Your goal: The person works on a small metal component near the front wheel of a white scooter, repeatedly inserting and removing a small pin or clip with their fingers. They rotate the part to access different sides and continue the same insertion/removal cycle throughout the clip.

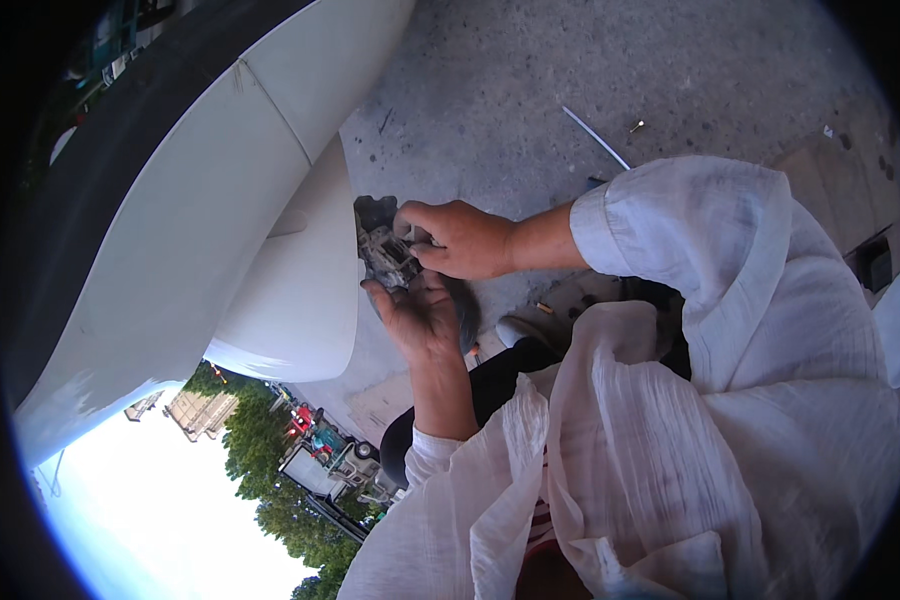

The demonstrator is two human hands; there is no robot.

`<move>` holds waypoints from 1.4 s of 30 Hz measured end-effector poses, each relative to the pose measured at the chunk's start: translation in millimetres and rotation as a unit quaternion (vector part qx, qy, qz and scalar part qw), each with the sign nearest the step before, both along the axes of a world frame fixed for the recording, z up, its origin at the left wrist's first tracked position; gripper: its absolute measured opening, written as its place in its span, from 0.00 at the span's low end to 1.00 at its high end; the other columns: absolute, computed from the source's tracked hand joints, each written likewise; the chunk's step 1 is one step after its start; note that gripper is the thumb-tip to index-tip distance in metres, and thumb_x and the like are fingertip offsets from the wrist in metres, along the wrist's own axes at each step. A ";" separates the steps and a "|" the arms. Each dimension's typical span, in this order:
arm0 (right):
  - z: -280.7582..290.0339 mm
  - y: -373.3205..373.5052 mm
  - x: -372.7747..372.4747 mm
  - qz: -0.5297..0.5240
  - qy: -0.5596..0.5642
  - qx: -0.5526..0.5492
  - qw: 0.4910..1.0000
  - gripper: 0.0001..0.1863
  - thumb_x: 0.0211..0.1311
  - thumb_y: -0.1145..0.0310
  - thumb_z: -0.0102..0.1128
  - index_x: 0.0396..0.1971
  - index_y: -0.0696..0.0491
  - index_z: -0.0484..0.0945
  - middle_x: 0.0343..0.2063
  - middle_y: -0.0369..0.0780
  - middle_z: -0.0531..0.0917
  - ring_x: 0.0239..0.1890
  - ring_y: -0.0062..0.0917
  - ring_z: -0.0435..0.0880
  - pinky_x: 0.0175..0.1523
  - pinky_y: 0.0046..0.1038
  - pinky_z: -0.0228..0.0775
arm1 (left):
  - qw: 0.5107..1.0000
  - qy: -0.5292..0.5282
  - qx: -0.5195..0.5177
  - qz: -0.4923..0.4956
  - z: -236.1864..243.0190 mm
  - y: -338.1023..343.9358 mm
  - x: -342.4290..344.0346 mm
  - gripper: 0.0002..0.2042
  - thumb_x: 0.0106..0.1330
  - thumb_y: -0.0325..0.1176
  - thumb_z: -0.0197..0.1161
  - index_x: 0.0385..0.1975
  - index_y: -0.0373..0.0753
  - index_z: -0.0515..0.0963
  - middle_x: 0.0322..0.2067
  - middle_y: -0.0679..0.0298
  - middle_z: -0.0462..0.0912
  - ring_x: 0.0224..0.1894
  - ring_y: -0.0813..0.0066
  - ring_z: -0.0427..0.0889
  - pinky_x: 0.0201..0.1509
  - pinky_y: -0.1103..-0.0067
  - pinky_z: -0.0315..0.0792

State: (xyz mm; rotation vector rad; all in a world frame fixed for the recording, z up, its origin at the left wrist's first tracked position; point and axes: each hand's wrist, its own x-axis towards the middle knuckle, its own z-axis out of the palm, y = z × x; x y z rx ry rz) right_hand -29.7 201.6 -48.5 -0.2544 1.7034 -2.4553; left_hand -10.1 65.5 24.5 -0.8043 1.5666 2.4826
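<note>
A dirty grey metal mechanical part (388, 257) with a rough, uneven shape sits at the edge of a white vehicle body panel (300, 270). My left hand (418, 318) cups it from the near side, thumb along its edge and fingers partly hidden behind it. From the right, my right hand (462, 240) reaches in with thumb and fingers pinched together at the part. Whatever is between those fingertips is hidden. A dark piece (375, 211) lies just beyond the metal part. Both hands are smudged with dark grime.
On the concrete floor (490, 90) lie a pale rod (595, 135) and a small brass-coloured piece (637, 127). A small yellow item (544, 308) rests near my shoe (518, 331). Brown cardboard (832, 180) lies at the right. Trees (255, 450) and a parked truck (320, 465) stand at lower left.
</note>
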 end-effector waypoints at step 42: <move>4.8 -4.7 -3.0 -0.054 -0.001 -0.001 0.999 0.13 0.60 0.73 0.55 0.45 0.54 0.72 0.33 0.47 0.82 0.37 0.36 0.84 0.44 0.34 0.74 | 1.000 0.006 0.028 -0.003 -3.9 -5.7 -2.2 0.29 0.66 0.46 0.60 0.60 0.33 0.63 0.57 0.55 0.72 0.60 0.63 0.72 0.68 0.69 0.66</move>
